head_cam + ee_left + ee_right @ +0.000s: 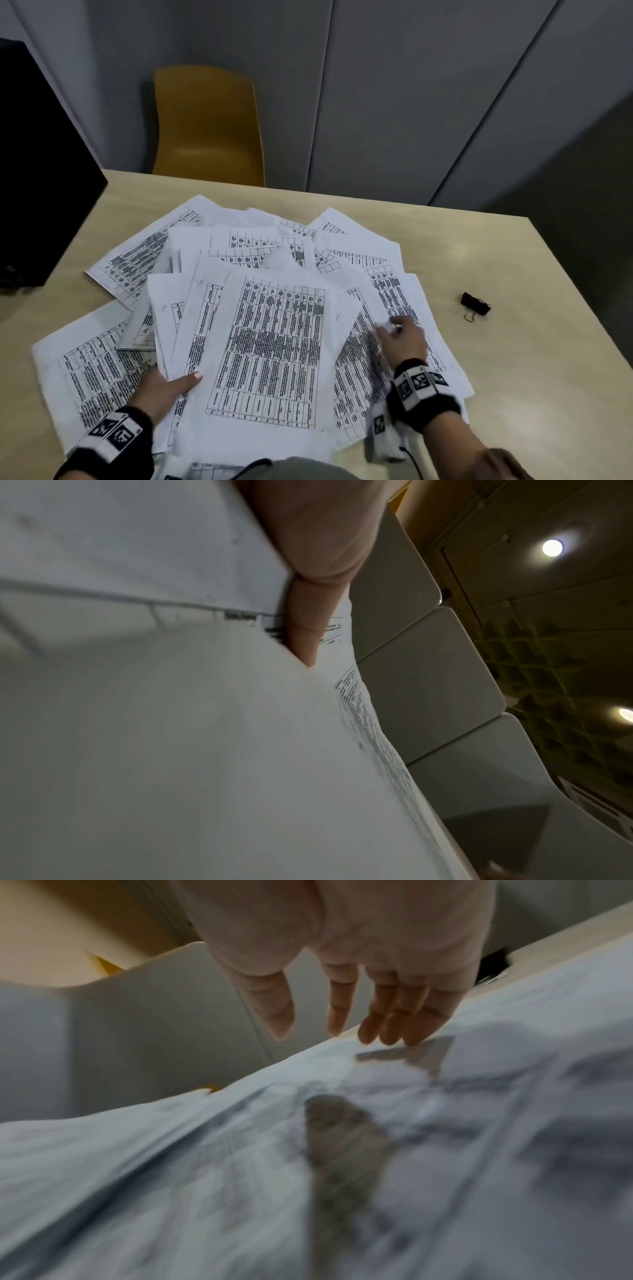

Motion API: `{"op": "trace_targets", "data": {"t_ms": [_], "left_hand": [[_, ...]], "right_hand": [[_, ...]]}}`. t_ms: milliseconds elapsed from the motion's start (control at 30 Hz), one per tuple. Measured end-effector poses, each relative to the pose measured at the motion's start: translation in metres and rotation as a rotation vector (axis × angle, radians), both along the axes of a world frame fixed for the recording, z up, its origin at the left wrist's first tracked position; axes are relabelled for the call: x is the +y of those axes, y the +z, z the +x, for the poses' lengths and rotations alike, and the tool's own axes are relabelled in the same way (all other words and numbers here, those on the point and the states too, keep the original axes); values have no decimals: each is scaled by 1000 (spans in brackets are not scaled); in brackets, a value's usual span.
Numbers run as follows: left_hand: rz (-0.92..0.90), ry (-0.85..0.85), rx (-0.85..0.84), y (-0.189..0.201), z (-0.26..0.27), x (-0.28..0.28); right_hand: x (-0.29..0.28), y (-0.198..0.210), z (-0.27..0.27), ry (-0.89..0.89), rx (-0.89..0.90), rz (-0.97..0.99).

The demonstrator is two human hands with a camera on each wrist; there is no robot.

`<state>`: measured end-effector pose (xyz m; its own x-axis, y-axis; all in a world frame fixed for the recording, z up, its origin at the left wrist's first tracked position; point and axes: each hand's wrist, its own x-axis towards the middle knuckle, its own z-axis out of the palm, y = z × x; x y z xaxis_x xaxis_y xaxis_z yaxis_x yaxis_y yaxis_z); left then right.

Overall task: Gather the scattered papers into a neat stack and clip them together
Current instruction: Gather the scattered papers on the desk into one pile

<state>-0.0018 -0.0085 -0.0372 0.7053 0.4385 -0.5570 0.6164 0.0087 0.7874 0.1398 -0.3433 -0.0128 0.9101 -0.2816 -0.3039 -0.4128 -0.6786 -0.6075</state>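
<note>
Status: gathering is under way, clipping not begun.

Your papers (239,308) lie fanned over the near half of the bench (513,377), many sheets overlapping at different angles, edges nowhere squared. A small bundle (270,356) sits raised on top of the spread in front of you; that is the only part that looks collected, and even its sheets are staggered.

Your left hand (164,390) grips that bundle at its lower left edge, thumb lying on the top sheet, fingers out of sight beneath. The left wrist view shows the thumb (304,631) pressed flat on paper.

Your right hand (404,339) is spread loose over the sheets on the right, holding nothing. In the right wrist view its fingertips (387,1031) reach down toward the paper; blur hides whether they touch.

The binder clip (474,305) lies alone on bare bench, well apart from the papers, to the right, untouched.

Judgement: roughly the first part is done. Left to do: pull in the outer sheets on the far side, left and right, square the edges, fetch the clip, fasten.
</note>
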Motion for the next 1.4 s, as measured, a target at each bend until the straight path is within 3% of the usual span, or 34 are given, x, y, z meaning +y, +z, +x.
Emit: {"op": "trace_targets", "data": {"t_ms": [67,167,300,400,567,900,1033,1200,1400], "left_hand": [[2,12,-22,3,0,-1],[21,17,-14,-5,0,3],[33,17,5,-13,1,8],[32,7,12,-18,0,10],[35,27,4,-20,1,10],[33,22,-40,-17,2,8],[41,27,-56,-14,2,6],[31,34,-60,-14,2,6],[42,35,-96,-7,1,2]], "right_hand": [[-30,1,9,-161,43,-141],[-62,3,15,-317,89,-177],[-63,-3,15,-155,116,-112],[-44,-5,6,17,144,-171],[-26,-1,-9,157,163,-96],[-33,-2,-9,82,161,-67],[-30,4,-5,36,172,-294],[-29,5,-3,116,149,-116],[-45,13,-10,-72,-49,-51]]}}
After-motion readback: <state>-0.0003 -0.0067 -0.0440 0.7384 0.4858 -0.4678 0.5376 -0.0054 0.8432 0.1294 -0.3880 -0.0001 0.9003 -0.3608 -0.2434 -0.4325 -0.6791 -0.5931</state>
